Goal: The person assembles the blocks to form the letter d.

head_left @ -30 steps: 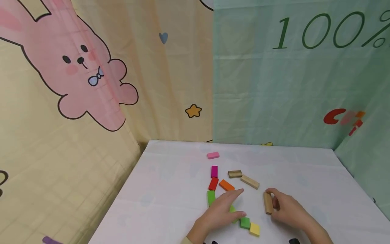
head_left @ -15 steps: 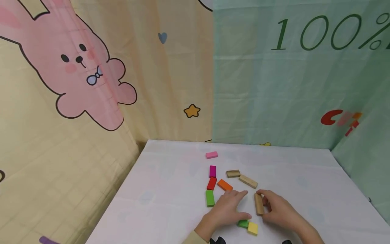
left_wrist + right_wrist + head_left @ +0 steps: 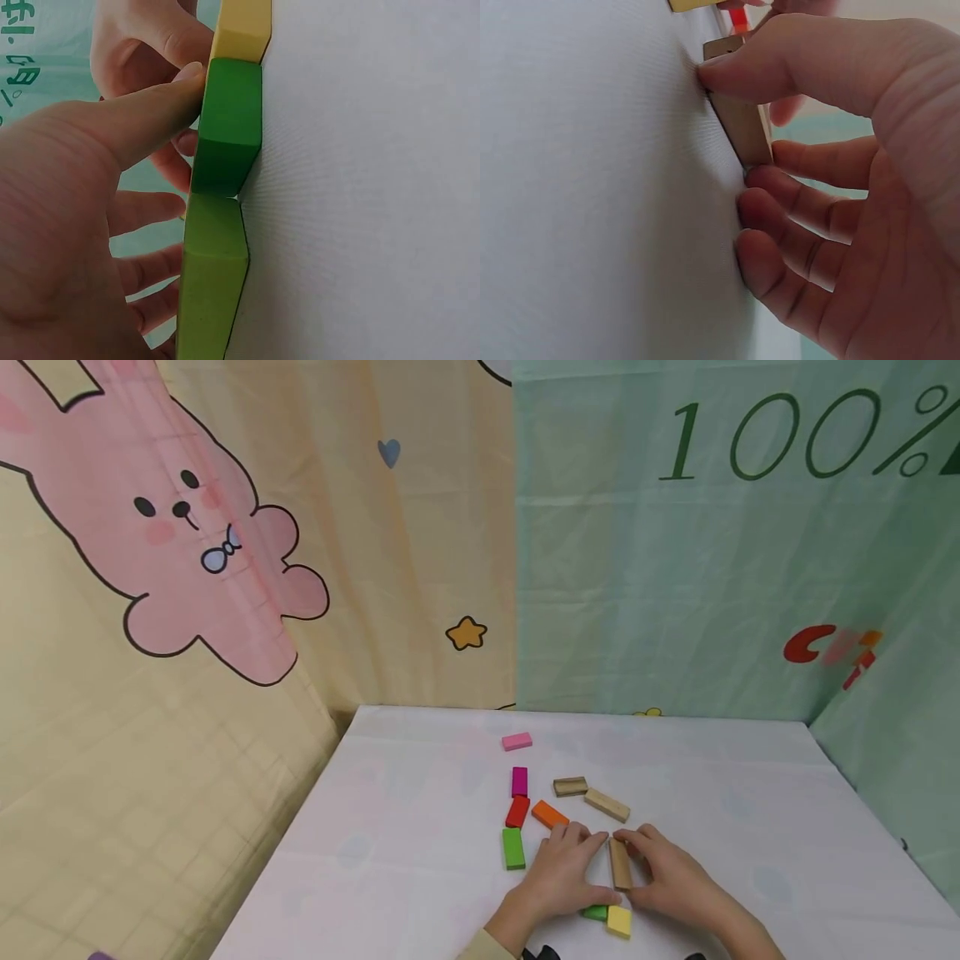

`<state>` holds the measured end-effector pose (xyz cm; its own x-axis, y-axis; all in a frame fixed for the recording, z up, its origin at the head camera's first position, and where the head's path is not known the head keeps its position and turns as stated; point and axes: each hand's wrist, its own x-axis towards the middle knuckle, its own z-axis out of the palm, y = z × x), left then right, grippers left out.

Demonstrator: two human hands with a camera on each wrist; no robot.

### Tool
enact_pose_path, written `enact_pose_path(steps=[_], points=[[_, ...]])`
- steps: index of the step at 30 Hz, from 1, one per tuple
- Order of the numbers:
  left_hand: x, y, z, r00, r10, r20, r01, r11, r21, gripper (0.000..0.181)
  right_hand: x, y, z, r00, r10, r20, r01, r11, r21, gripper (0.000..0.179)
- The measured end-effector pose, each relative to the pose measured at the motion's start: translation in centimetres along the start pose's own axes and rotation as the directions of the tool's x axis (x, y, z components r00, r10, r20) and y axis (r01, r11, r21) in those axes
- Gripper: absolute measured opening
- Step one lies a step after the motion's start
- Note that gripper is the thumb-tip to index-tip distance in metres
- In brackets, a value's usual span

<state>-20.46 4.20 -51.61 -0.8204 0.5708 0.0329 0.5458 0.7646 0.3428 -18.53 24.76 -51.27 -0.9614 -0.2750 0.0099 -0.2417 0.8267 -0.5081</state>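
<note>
Right hand (image 3: pixel 669 872): pinched tan rectangular wooden block (image 3: pixel 619 865); leftward overshoot risked a collision.
Left hand (image 3: pixel 558 873): fingers loose, thumb touching dark-green rectangular block (image 3: pixel 232 106); twitch risked shifting it.

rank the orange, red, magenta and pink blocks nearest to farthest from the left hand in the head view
1. Orange block, just beyond the left hand
2. Red block, left of the orange one
3. Magenta block, just beyond the red one
4. Pink block, toward the table's far edge
</note>
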Motion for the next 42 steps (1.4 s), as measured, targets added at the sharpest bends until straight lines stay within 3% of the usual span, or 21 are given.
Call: enact_pose_path(steps=[14, 26, 42], points=[[0.9, 0.3, 0.6, 0.999, -0.017, -0.029, 0.017, 1.000, -0.026, 0.080, -0.4, 0.6, -0.1, 1.000, 0.003, -0.020, -0.002, 0.999, 0.035, 0.086], [1.1, 0.3, 0.2, 0.999, -0.028, -0.034, 0.027, 0.999, -0.028, 0.070, -0.2, 0.6, -0.1, 0.999, 0.003, -0.034, -0.001, 0.999, 0.044, 0.077], [1.3, 0.6, 0.2, 0.995, -0.097, -0.013, 0.097, 0.995, -0.031, 0.070, 0.1, 0.7, 0.2, 1.000, 0.024, -0.010, -0.024, 0.997, 0.069, 0.078]])
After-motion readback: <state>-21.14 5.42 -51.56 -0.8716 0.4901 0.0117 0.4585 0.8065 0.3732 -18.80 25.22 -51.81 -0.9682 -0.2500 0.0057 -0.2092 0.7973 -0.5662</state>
